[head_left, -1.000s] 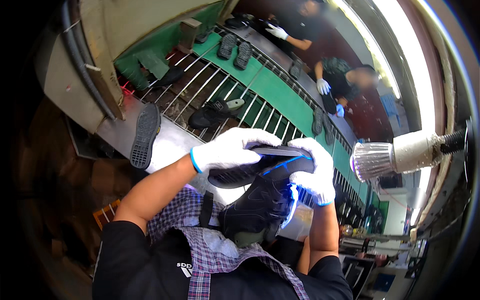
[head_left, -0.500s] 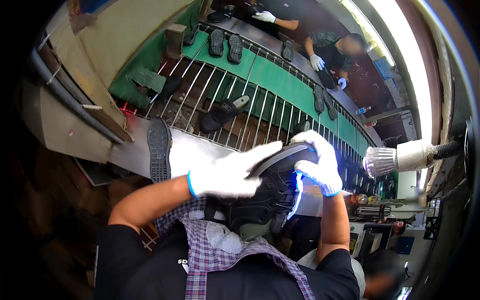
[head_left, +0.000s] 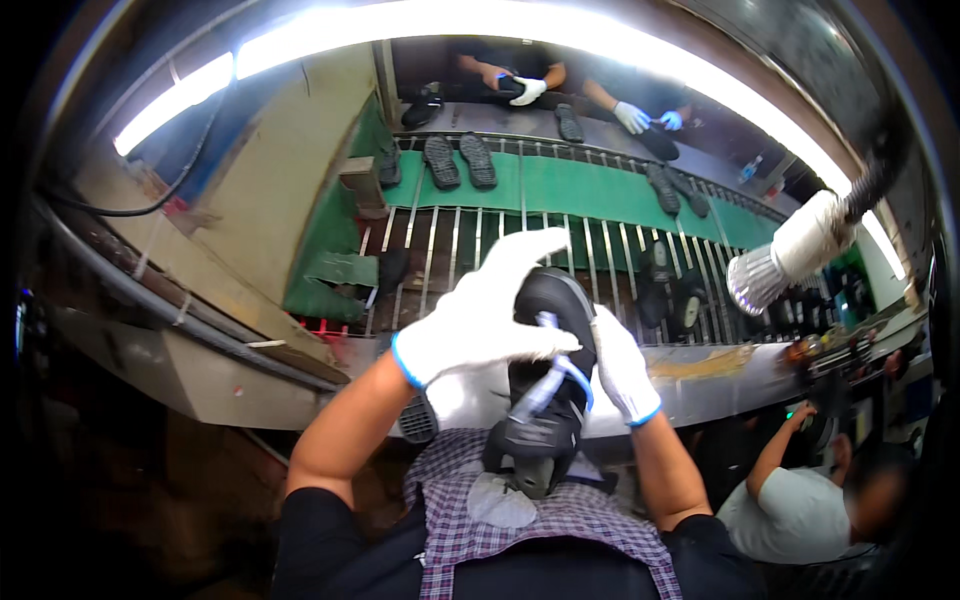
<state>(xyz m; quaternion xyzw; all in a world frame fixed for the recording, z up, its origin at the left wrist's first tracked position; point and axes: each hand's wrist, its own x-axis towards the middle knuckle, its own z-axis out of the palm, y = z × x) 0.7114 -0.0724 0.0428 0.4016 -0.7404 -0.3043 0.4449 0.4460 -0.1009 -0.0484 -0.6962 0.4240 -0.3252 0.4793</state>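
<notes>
A black shoe [head_left: 545, 440] is in front of me, toe pointing away and heel close to my plaid apron [head_left: 600, 535]. My right hand [head_left: 622, 365], in a white glove with a blue cuff, grips the shoe along its right side near the front. Over the toe's left side is my left hand [head_left: 480, 315], gloved too, thumb and fingers spread apart; whether it touches the shoe I cannot tell. A pale bluish strip [head_left: 545, 390] crosses the shoe's upper, its kind unclear. Below my left wrist a dark shoe sole [head_left: 418, 418] lies on the metal bench [head_left: 690, 375].
Beyond the bench runs a rack of metal rods with a green belt [head_left: 600, 180] carrying several soles [head_left: 440, 162]. Dark shoes [head_left: 655, 285] rest on the rods. A lamp [head_left: 790, 255] hangs at right. Co-workers handle shoes opposite; another person [head_left: 790, 520] sits at right.
The shoe has turned from slanted to toe-away. My right hand has shifted from the toe down to its right side; my left hand has spread open. A shoe on the rods has moved right.
</notes>
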